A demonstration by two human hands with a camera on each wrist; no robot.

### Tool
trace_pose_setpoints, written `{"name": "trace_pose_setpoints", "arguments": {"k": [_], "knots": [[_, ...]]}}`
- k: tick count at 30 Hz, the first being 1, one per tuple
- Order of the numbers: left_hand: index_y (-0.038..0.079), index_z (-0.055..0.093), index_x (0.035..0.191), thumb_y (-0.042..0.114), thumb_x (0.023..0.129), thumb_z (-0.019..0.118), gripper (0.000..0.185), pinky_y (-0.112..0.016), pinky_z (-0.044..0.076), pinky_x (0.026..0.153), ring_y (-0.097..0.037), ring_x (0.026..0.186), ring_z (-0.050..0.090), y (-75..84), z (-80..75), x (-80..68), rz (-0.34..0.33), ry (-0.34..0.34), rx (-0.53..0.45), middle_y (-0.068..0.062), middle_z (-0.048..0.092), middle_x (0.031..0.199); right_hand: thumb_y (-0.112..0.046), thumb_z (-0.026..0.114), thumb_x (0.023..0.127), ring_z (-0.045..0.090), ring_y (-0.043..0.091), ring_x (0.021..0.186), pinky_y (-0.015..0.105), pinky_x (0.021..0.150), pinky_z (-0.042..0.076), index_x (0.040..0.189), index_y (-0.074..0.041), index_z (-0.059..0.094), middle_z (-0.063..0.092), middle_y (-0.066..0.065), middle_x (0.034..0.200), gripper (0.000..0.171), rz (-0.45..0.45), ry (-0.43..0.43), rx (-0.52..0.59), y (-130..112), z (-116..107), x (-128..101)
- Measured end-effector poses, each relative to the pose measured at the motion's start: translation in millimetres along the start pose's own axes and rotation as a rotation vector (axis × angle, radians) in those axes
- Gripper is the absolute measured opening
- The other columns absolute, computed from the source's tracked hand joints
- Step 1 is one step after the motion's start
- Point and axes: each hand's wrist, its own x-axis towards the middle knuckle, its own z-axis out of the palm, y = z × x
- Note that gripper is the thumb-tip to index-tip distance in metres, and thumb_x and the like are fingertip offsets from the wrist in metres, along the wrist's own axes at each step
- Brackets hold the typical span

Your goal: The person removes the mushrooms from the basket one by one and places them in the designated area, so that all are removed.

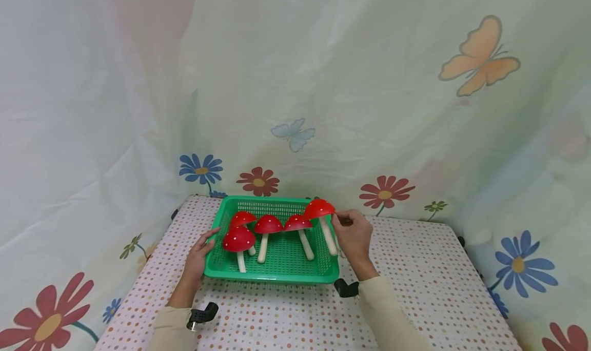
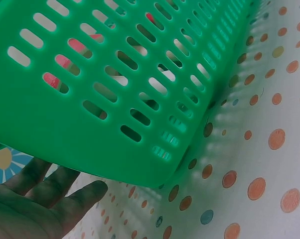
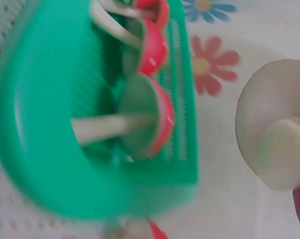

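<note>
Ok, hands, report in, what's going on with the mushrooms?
Left hand open against green plastic basket. Right hand pinching red spotted toy mushroom at basket's right edge. Nothing blocking.

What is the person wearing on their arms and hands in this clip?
Both arms wear cream long sleeves reaching the wrists. The left hand and right hand are bare, with no gloves or rings visible. A small black camera mount sits at each wrist.

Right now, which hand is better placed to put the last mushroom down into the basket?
The right hand: it already pinches the mushroom at the green basket right wall. The left hand only rests open against the left wall.
</note>
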Motion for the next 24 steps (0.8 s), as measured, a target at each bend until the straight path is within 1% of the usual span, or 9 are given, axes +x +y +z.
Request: {"name": "trace_pose_setpoints", "arguments": {"k": [3,5,9,11,14,16,19,21,24], "knots": [[0.020,0.042,0.149,0.027,0.108,0.036,0.043,-0.052,0.034,0.113,-0.034,0.147,0.029,0.0,-1.6,-0.9,0.004,-0.002,-0.010,-0.005,0.018,0.165,-0.007,0.072,0.086,0.069,0.024,0.071,0.007,0.068,0.048,0.088,0.000,0.074,0.072,0.012,0.084,0.008,-0.008,0.070,-0.018,12,-17,9],[0.019,0.042,0.149,0.026,0.108,0.036,0.042,-0.053,0.033,0.113,-0.035,0.147,0.029,-0.7,-2.4,-1.1,0.005,0.000,-0.013,-0.006,0.019,0.165,-0.007,0.072,0.087,0.069,0.027,0.072,0.000,0.069,0.042,0.089,0.003,0.074,0.071,0.015,0.085,0.011,-0.015,0.113,-0.032,24,-28,14],[0.019,0.042,0.149,0.028,0.107,0.037,0.043,-0.053,0.033,0.114,-0.036,0.148,0.027,-2.9,-3.2,0.4,0.010,-0.006,0.005,-0.007,0.018,0.165,-0.006,0.072,0.086,0.070,0.034,0.072,-0.006,0.069,0.034,0.090,0.007,0.074,0.070,0.020,0.085,0.014,0.003,0.189,-0.108,58,-47,24],[0.020,0.043,0.149,0.030,0.107,0.038,0.043,-0.052,0.034,0.113,-0.035,0.147,0.029,-3.9,-3.7,1.4,0.007,-0.003,0.011,-0.006,0.020,0.165,-0.007,0.071,0.087,0.070,0.035,0.073,-0.006,0.068,0.033,0.091,0.007,0.074,0.071,0.021,0.086,0.015,0.037,0.206,-0.155,76,-52,27],[0.021,0.043,0.148,0.031,0.107,0.037,0.043,-0.051,0.037,0.111,-0.035,0.145,0.032,-3.8,-3.9,2.7,0.014,0.006,0.010,-0.006,0.020,0.164,-0.012,0.068,0.090,0.069,0.035,0.078,0.007,0.066,0.038,0.092,0.007,0.074,0.072,0.022,0.089,0.019,0.135,0.198,-0.223,104,-55,31],[0.022,0.044,0.148,0.031,0.107,0.037,0.042,-0.051,0.037,0.111,-0.034,0.145,0.033,-3.4,-3.8,2.3,0.008,0.011,0.006,-0.005,0.021,0.164,-0.015,0.066,0.092,0.067,0.036,0.080,0.022,0.066,0.045,0.093,0.007,0.074,0.072,0.023,0.089,0.022,0.201,0.178,-0.263,121,-55,29],[0.020,0.041,0.150,0.029,0.108,0.035,0.043,-0.053,0.036,0.112,-0.035,0.146,0.032,-3.2,-3.2,0.1,0.000,-0.005,-0.006,-0.007,0.019,0.165,-0.016,0.064,0.093,0.065,0.038,0.078,0.044,0.065,0.049,0.094,0.007,0.073,0.071,0.025,0.088,0.025,0.286,0.146,-0.300,143,-54,23],[0.019,0.040,0.150,0.029,0.108,0.035,0.044,-0.052,0.035,0.113,-0.036,0.146,0.030,-3.3,-2.1,-0.6,0.001,-0.013,-0.005,-0.007,0.018,0.165,-0.017,0.063,0.094,0.065,0.039,0.076,0.051,0.066,0.050,0.094,0.007,0.074,0.071,0.026,0.088,0.026,0.320,0.124,-0.318,155,-54,18],[0.019,0.041,0.150,0.029,0.108,0.036,0.044,-0.050,0.035,0.112,-0.035,0.147,0.028,-2.7,0.2,0.2,0.009,-0.009,0.004,-0.007,0.018,0.165,-0.019,0.061,0.095,0.065,0.039,0.076,0.054,0.067,0.050,0.095,0.007,0.073,0.071,0.027,0.089,0.029,0.372,0.088,-0.335,170,-53,10]]}}
